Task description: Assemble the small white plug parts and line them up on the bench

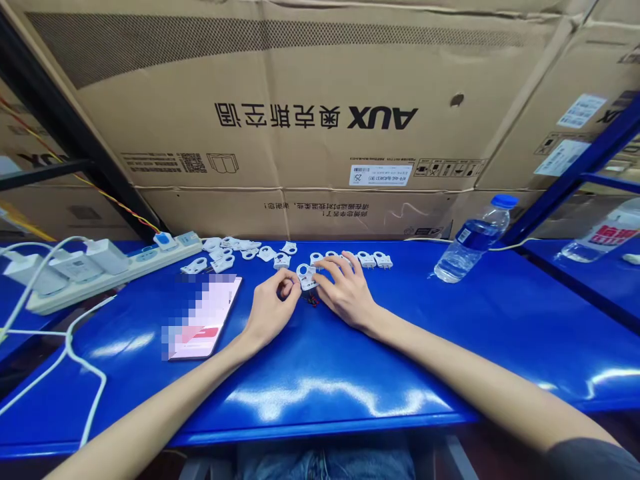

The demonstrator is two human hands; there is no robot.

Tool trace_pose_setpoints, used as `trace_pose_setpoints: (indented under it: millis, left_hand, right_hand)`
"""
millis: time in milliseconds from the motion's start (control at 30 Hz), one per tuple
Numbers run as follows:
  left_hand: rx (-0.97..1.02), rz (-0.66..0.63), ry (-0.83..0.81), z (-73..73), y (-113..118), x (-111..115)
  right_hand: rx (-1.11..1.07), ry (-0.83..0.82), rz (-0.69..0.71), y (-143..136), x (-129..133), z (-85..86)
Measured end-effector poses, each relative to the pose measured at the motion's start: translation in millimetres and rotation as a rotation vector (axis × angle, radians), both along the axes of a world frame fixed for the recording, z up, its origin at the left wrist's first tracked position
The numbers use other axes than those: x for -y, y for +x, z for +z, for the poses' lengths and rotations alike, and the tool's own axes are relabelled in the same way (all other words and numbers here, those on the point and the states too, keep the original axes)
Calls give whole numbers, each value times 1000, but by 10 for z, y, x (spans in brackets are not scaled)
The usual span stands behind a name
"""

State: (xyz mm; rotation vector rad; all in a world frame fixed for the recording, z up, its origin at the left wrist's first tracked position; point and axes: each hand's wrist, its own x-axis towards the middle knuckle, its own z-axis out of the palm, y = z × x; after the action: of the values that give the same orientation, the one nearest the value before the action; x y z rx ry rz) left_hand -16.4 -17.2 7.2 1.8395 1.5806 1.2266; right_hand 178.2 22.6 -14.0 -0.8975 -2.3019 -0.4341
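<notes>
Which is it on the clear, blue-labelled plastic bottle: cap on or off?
On: the round blue plastic cap sits atop the bottle. Whether it is tight, I cannot tell.

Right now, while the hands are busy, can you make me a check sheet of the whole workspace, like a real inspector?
Surface: blue table, shiny, with bright reflections.
Job's things: one white piece with a round hole; similar ones in a loose cluster at left and a row partly behind the right hand.
Clutter: phone left of the left hand; blue-capped bottle at right.
Hands: both hold that piece between them.
Cables: white cable curving across the table's left side; power strip with plugs in it.
Surroundings: big cardboard box behind, its AUX print upside down.
</notes>
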Motion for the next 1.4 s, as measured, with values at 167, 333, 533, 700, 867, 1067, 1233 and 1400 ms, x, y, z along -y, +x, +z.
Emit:
trace_pose_setpoints:
  millis: [167, 333, 533, 700, 867, 1067, 1233, 1400]
  left_hand:
    - [22, -4, -12, -12, 5, 8]
    - [-1, -7, -1, -24, -4, 7]
    - [-169, -116, 33, -67, -40, -8]
    - [-411, -170, 88, -74, -75, -9]
    - [-511, -212, 69, -78, -89, -13]
    - [-507, -172, 55, -96, -71, -7]
    - [-466, -133, 35, -103, -70, -6]
    - [-486, -74, 0, -114, -82, -20]
  right_hand:
    - [31, 58, -36, -20, 8, -11]
    - [5, -16, -67, -2, 1, -25]
    - [-72, -91, -123, 24, -31, -42]
    - [-128, -163, -138, 33, -46, -50]
    - [-147, -171, -134, 32, -49, -50]
    - [-175, -170, -124, 38, -53, -51]
    - [-211, -157, -112, 20, -84, -44]
    - [-209, -160, -111, -64, -229, -30]
